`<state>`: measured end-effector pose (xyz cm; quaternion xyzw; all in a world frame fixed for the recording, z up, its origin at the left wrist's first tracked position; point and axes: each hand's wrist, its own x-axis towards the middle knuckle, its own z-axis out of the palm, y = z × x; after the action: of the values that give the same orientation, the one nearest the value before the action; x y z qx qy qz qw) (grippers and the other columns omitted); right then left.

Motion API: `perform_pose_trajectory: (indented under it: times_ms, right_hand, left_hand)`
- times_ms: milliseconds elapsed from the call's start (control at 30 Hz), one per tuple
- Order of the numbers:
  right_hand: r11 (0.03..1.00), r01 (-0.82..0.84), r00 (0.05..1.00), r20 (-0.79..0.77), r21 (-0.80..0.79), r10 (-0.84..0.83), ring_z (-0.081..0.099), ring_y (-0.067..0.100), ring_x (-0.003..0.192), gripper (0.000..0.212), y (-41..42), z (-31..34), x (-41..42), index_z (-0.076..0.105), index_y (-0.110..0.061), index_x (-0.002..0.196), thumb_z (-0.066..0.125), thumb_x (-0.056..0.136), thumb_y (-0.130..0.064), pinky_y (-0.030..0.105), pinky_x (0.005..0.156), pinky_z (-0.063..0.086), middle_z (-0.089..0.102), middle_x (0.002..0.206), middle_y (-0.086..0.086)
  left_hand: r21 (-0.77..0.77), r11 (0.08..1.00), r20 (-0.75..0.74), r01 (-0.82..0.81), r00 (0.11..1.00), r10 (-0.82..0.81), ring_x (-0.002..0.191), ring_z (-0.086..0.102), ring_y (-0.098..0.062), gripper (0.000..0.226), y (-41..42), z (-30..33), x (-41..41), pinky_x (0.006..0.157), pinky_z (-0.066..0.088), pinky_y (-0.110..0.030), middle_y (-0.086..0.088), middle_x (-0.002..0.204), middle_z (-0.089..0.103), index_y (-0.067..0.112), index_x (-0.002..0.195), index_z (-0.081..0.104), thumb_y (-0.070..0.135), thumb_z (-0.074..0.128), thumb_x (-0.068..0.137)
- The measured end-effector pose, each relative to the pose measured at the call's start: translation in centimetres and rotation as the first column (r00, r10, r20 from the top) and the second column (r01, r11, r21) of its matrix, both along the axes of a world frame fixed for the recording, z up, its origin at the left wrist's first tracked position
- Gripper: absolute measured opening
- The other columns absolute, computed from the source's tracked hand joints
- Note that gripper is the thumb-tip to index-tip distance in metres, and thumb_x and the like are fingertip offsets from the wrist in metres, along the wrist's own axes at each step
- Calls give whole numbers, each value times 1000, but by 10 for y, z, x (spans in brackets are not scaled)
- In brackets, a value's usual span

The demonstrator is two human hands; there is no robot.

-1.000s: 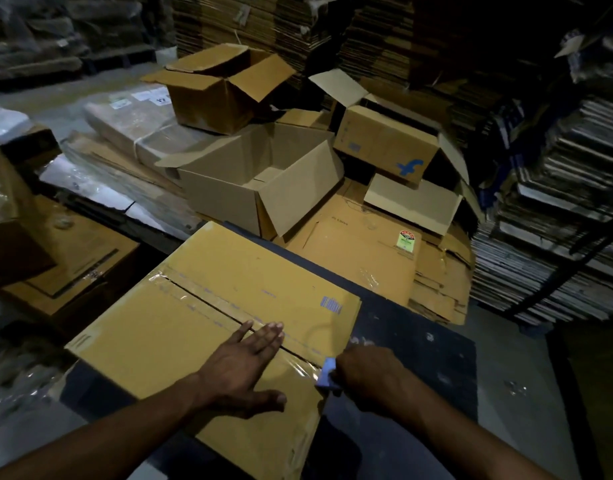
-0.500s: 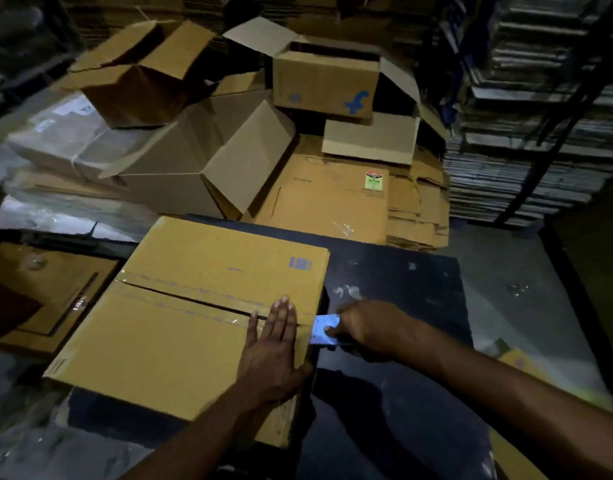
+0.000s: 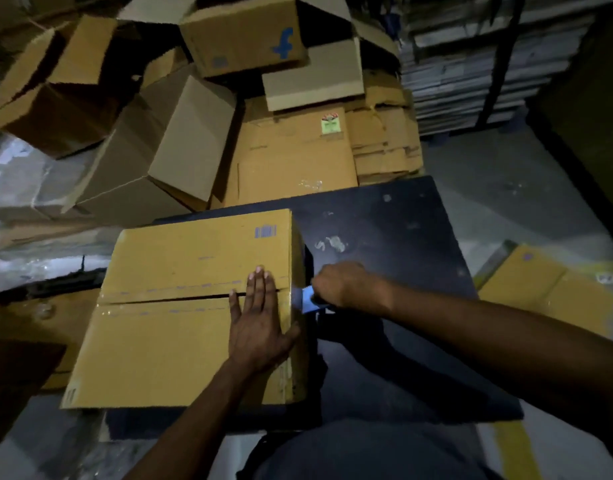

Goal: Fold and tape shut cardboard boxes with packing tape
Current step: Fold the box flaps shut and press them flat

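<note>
A dim storeroom floor is crowded with cardboard, and a dark table [image 3: 384,237] stands in the middle of it. At far left, open empty boxes [image 3: 132,133] lie tumbled on their sides with their flaps hanging out, over pale wrapped bundles. In front of them, on the left part of the table, sits the closed box [image 3: 180,306], its top flaps folded down so that they meet in a seam [image 3: 166,299] running left to right across the lid; the box's long side runs away from the person, and its near left corner juts past the table edge. A strip of clear tape lies along the seam. The left hand [image 3: 260,323] rests flat on the lid at the right end of the seam, fingers straight and together, pointing away, thumb spread toward the right edge. Just beside the box's right edge, the right hand [image 3: 343,285] is curled around a blue tape tool [image 3: 310,299], whose end touches the box at the seam. Behind the table lie flattened sheets [image 3: 291,157] and a box with a blue letter mark [image 3: 242,36]. At far right stand stacked flat cartons [image 3: 471,74].
</note>
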<state>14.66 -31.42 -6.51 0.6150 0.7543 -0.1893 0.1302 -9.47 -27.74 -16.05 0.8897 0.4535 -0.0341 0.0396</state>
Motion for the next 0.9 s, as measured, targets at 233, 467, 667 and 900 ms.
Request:
perform_pose_trajectory:
  times_ms: [233,467,667,900]
  right_hand:
    - [986,-139,972,202,95,117,70,27,104,16,16,7,-29,72,-25,119,64,105,-26,39,78,55,71,119,-2]
    - [970,-170,900,373,-172,223,53,38,140,39,-13,-54,-35,60,-24,146,56,107,-28,54,99,50,55,154,6]
    - [945,137,968,-164,-297,-192,64,21,95,48,-16,-73,60,71,-35,137,76,91,-24,30,79,48,72,129,3]
    - [889,404,845,-284,-217,-454,65,25,110,58,-17,-136,96,65,-40,139,64,82,-32,46,93,58,72,127,-4]
  left_hand:
    - [-7,1000,-34,28,999,-28,168,-18,-25,109,0,-3,0,132,4,-69,-4,182,-22,13,173,-15,81,29,100]
    - [-53,998,-53,18,998,-20,168,-22,-23,110,-1,4,1,133,3,-67,-3,181,-25,14,173,-15,79,30,98]
    - [-72,997,-72,15,997,-21,166,-26,-23,112,-3,5,4,133,0,-66,-4,180,-28,14,173,-16,75,34,93]
    - [-95,995,-71,10,997,-16,166,-25,-22,111,-3,9,3,133,2,-67,-3,180,-28,14,173,-16,76,32,94]
